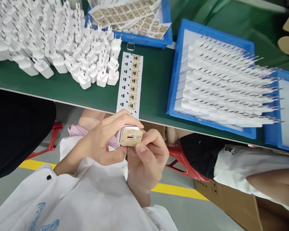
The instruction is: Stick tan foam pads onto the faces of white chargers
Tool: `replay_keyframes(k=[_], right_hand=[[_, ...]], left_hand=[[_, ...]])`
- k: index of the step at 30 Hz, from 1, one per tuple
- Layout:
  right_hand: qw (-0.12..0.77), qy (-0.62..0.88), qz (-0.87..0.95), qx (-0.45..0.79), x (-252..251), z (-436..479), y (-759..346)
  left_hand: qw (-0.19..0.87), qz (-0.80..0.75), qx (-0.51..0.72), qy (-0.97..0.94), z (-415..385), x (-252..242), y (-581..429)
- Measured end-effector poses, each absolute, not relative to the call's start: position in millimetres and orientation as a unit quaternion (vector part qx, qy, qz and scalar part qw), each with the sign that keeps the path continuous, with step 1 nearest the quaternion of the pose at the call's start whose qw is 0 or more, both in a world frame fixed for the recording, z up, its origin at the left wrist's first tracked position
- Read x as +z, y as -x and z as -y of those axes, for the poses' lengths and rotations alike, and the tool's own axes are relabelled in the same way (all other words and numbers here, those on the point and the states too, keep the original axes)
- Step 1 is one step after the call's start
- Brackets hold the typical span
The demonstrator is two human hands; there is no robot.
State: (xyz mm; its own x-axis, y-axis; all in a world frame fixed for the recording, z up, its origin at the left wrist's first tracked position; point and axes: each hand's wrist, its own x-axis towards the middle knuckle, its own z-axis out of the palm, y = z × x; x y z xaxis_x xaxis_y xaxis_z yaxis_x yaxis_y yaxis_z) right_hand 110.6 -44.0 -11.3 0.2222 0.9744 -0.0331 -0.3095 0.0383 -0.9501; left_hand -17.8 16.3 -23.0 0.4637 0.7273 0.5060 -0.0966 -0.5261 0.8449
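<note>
Left grip (97,141): clenched around a white plug charger (125,133), fingers (120,117) curled over its top. Right grip (146,157): also closed on the charger, thumb and forefinger pinching its front face beside a tan sticker (131,136) with small printed lettering. Charger held in the air just past the near edge of the green desk (154,80), in front of the person's white coat (86,199).

Directly beyond the grips, flat on the desk: a white strip of tan stickers (129,80), lower end at the near edge. Left of the strip, toward the desk's left side: a dense crowd of upright white chargers (62,54), prongs up. Right of the strip: a blue tray (175,83) with close rows of white chargers (221,86), prongs pointing right. Beside it, at the right edge of the view: a second blue tray (271,128). At the far edge: a third blue tray (146,40) holding sheets of tan stickers (127,16). Beside the strip's far end: a small metal clip (130,46).
</note>
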Motion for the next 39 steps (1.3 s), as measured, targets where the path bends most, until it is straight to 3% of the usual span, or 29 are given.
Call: replay_keyframes(k=[7,18,34,39], right_hand=[[0.637,0.461,0.363,0.500,-13.6,43.3,-112.4],[0.642,0.461,0.380,0.481,-17.4,42.9,-112.2],[0.644,0.458,0.411,0.455,-19.3,37.6,-111.3],[0.607,0.520,0.473,0.371,-21.4,37.9,-113.2]], left_hand=[[0.500,-0.203,0.464,-0.703,-17.9,-23.1,17.5],[0.496,-0.220,0.470,-0.696,-15.2,-22.2,15.3],[0.421,-0.254,0.483,-0.724,-16.4,-21.6,12.4],[0.396,-0.276,0.495,-0.723,-17.2,-24.1,8.9]])
